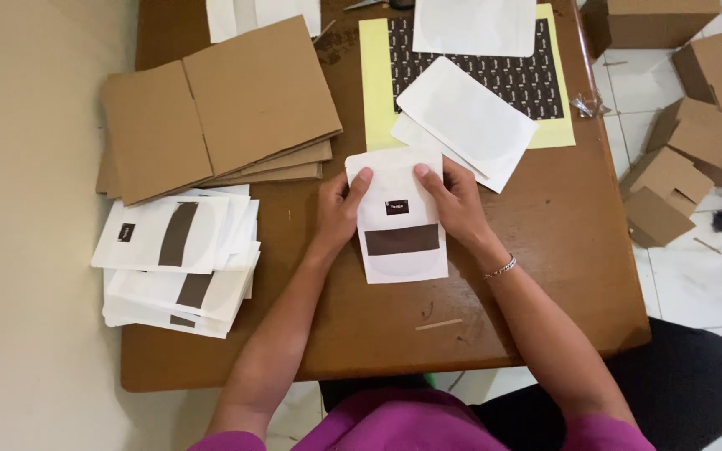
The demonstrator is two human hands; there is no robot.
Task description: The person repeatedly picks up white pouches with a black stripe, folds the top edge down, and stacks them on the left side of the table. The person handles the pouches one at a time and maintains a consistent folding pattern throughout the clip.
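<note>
- Head view: both hands pinch a white pouch (400,219) at its upper corners, the left hand (340,209) on one side and the right hand (455,203) on the other, thumbs on top.
- The pouch lies flat on the wooden table (545,276), just in front of the person, with a small dark label and a dark band on its face.
- It looks thin, light and bendy, likely slick; the edges and corners seem the safest hold.
- A stack of labelled pouches (181,267) sits left, folded cardboard (211,108) behind it, and plain pouches (465,117) on a yellow sheet (375,83).
</note>
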